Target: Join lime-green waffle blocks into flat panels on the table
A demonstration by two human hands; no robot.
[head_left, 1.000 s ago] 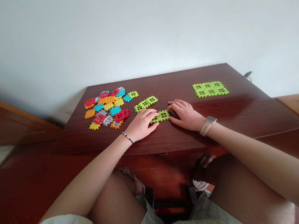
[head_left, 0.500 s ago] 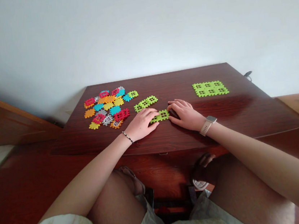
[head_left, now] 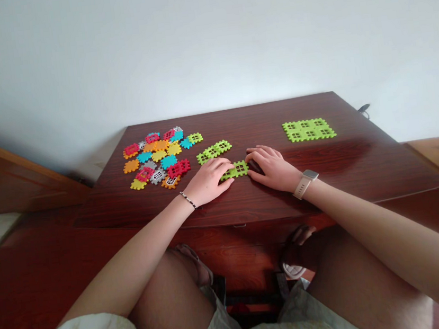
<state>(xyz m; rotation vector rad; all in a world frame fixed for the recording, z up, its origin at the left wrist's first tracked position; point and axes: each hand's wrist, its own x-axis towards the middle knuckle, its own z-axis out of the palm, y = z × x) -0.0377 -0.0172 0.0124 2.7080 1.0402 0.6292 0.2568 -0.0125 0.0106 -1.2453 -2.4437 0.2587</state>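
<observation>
Both hands rest on a dark wooden table [head_left: 324, 173] around a short strip of green interlocking tiles [head_left: 236, 170]. My left hand [head_left: 208, 182] pinches the strip's left end with curled fingers. At the strip's right end, the curled fingers of my right hand [head_left: 272, 168], watch on the wrist, press against it. Just behind lies a second strip of green tiles [head_left: 213, 151].
A heap of several coloured tiles [head_left: 157, 159] lies at the table's back left. An assembled green tile panel [head_left: 308, 130] sits at the back right. A white wall stands behind the table. My knees are under the front edge.
</observation>
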